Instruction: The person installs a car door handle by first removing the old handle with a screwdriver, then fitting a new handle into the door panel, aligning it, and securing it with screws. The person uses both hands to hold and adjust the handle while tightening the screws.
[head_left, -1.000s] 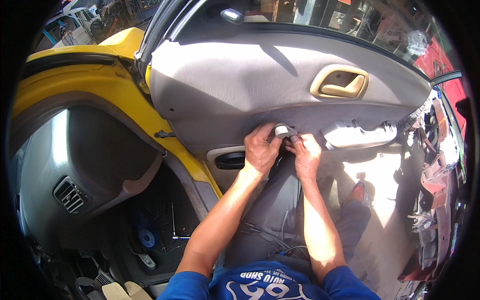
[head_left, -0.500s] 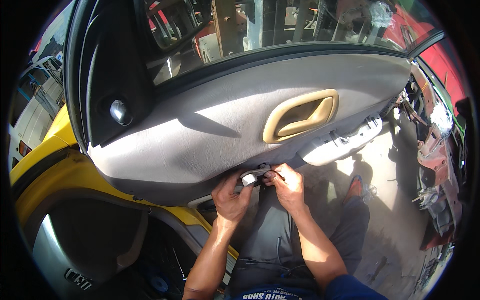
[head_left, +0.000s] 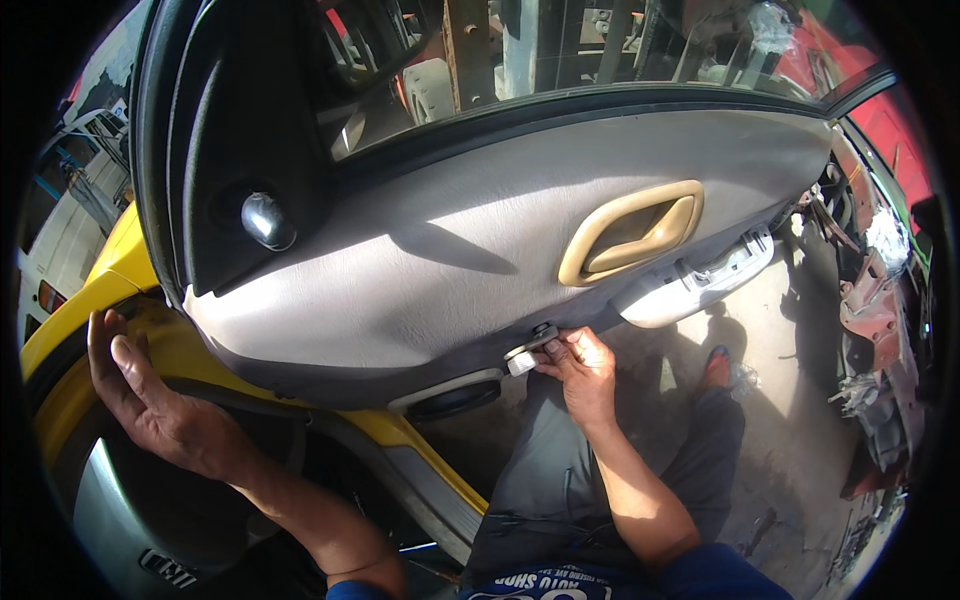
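My right hand [head_left: 588, 378] pinches a window crank [head_left: 524, 360] at the lower edge of the grey door panel [head_left: 400, 290]. The crank has a grey arm and a pale knob. My left hand [head_left: 170, 415] is away at the far left, in front of the yellow car body [head_left: 112, 262], its fingers stretched out and holding nothing. A beige inner door handle [head_left: 684, 222] sits in the panel above and right of the crank. Below that handle is a light grey armrest piece [head_left: 680, 295]. A dark oval speaker grille [head_left: 455, 400] shows under the panel's lower edge.
The door window [head_left: 620, 60] stretches across the top, with a black mirror corner trim [head_left: 240, 150] at left. A dark dashboard part [head_left: 130, 510] lies at lower left. Damaged red car parts [head_left: 870, 310] stand along the right, beside the concrete floor [head_left: 780, 400].
My left hand has let go of the crank and swung far to the left. My right hand stays on the crank. The view has shifted slightly.
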